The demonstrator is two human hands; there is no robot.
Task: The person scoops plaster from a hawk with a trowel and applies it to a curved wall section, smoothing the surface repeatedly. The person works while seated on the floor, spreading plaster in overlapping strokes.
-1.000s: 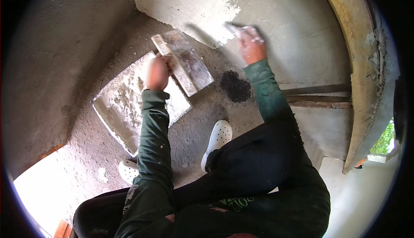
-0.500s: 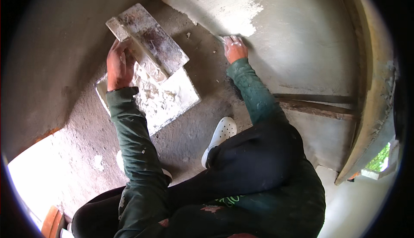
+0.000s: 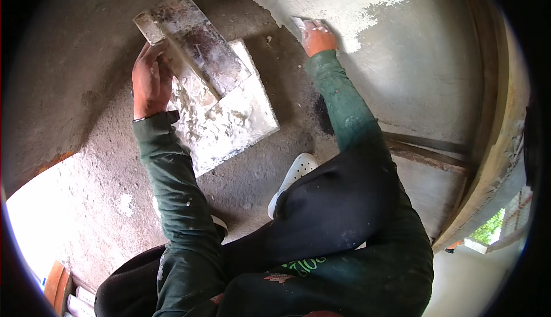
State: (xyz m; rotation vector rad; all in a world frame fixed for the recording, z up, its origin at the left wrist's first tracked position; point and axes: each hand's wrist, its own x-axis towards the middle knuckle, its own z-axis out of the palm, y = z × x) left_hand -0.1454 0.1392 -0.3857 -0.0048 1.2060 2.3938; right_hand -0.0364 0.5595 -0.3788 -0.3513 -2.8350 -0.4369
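My left hand (image 3: 152, 81) is closed around the handle bar of a wooden plastering float (image 3: 221, 58), whose flat board is smeared with dried white and brown residue. The float is tilted over a board (image 3: 249, 58) heaped with wet white plaster (image 3: 212, 127), hiding part of it. At the upper middle, my right hand (image 3: 318, 37) presses a thin, pale, flat scraper (image 3: 299, 24) against the low wall. Most of that scraper is hidden by the fingers. White plaster coats the wall (image 3: 367, 1) around and above this hand, ending in a ragged edge.
Rough grey floor (image 3: 247, 185) lies under the board. My white clog (image 3: 295, 170) stands near its lower right. A dark timber strip (image 3: 427, 153) runs along the wall at right, beside a curved concrete edge (image 3: 493, 162). An orange-brown object (image 3: 56, 288) sits at lower left.
My right hand has moved up along the wall with the scraper. My left hand and the float have shifted slightly up and left over the plaster board, and the view has tilted a little.
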